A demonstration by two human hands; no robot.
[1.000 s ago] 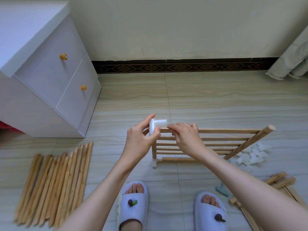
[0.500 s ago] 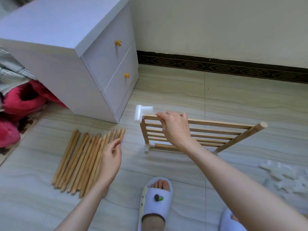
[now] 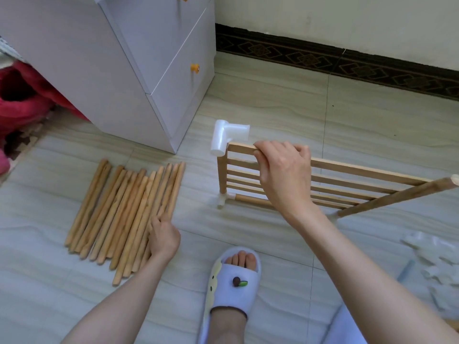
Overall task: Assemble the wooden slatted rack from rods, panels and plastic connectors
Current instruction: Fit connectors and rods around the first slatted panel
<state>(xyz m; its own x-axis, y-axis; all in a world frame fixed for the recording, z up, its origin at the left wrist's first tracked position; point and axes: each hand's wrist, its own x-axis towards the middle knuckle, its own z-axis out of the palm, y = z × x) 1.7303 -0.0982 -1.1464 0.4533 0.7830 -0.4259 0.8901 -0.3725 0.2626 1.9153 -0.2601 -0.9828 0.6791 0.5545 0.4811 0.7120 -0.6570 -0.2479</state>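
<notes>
Nearest, the left hand (image 3: 164, 235) rests on the wooden rods (image 3: 124, 214) lying on the floor, fingers curled onto one — beyond, the right hand (image 3: 283, 175) grips the upright slatted panel (image 3: 347, 180) by its top rail, beside the white connector (image 3: 227, 136).

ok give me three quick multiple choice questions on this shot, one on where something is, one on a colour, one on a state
1. Where does the loose pile of wooden rods lie?
A. on the cabinet
B. on the tiled floor, left of the wooden slatted panel
C. across the slipper

2. What colour are the cabinet's round drawer knobs?
A. orange-yellow
B. black
C. green

3. What is the right hand doing?
A. hanging idle
B. gripping the panel's top slat
C. pressing the floor

Answers:
1 B: the rods lie flat on the tiles, left of the upright panel.
2 A: the knob is orange-yellow.
3 B: its fingers curl over the top slat, beside the white plastic elbow connector.
</notes>
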